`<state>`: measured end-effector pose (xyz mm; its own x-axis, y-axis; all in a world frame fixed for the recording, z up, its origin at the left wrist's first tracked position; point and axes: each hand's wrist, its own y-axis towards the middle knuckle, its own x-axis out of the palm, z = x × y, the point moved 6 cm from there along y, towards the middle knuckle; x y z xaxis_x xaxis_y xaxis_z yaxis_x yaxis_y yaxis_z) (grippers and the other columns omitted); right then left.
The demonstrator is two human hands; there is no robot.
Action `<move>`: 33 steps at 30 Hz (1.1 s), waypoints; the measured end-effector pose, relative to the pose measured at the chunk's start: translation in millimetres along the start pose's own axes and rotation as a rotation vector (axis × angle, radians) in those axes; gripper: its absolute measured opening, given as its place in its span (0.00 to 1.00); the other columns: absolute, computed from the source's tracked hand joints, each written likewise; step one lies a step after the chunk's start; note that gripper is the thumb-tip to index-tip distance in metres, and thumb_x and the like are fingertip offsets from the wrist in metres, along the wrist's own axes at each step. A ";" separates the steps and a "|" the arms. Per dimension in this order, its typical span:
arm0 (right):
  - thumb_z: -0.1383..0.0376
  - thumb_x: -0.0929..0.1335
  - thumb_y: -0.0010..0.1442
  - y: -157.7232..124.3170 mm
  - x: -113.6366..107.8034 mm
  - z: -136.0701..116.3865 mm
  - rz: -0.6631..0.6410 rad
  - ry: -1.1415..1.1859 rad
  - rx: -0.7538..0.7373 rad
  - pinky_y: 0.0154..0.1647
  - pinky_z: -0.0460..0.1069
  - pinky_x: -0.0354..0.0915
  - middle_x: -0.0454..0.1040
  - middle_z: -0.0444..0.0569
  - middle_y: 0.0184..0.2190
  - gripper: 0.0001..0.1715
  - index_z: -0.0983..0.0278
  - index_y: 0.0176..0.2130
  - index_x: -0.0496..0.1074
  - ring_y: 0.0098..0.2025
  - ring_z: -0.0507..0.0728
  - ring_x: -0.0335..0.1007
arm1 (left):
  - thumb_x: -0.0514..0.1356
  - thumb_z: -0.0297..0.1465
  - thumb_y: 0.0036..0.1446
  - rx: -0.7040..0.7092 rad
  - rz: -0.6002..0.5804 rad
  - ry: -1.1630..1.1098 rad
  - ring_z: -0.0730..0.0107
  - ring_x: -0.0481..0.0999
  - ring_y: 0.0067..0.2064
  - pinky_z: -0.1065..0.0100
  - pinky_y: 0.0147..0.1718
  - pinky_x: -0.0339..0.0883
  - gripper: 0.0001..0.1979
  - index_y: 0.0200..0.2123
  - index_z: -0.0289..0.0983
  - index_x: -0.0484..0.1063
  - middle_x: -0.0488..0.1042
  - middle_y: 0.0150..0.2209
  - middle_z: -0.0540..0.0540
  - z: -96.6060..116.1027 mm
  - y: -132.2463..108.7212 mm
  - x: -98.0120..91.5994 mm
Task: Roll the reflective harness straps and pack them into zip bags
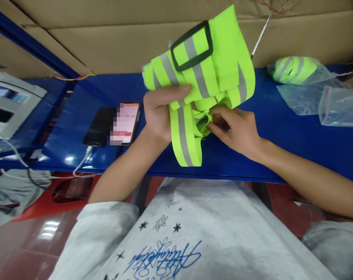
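Note:
A bundle of neon yellow reflective strap point(226, 66) with grey stripes is held up above the blue table. A black rectangular buckle point(191, 46) sits across its upper folds. My left hand point(161, 109) is closed round the left side of the bundle, its thumb lying over the folds. At the lower right of the bundle, my right hand point(235, 128) pinches a crumpled part of the strap between thumb and fingers. One loop of strap hangs down between the hands, in front of the table's near edge.
On the blue table point(281, 144) lie a phone with a lit screen point(125, 124) and a black device point(97, 126) with a white cable at the left. Clear plastic bags point(299, 99), one holding a yellow bundle point(296, 70), lie at the right. Brown cardboard point(112, 46) stands behind.

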<state>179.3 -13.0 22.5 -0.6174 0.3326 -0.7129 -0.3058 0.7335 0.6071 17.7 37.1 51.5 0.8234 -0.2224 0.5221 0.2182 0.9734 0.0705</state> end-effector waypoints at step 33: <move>0.38 0.67 0.70 24.8 -54.5 -10.2 0.397 0.275 0.125 0.61 0.65 0.75 0.80 0.52 0.52 0.30 0.55 0.56 0.76 0.59 0.68 0.78 | 0.81 0.37 0.47 -0.223 -0.404 -0.013 0.49 0.82 0.62 0.50 0.65 0.76 0.20 0.42 0.40 0.81 0.86 0.44 0.50 -50.9 -16.7 39.0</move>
<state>198.0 -18.9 79.9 -0.8421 0.4440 -0.3063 0.0699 0.6529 0.7542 72.8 9.4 27.5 0.6430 -0.5791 0.5012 0.6287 0.7729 0.0864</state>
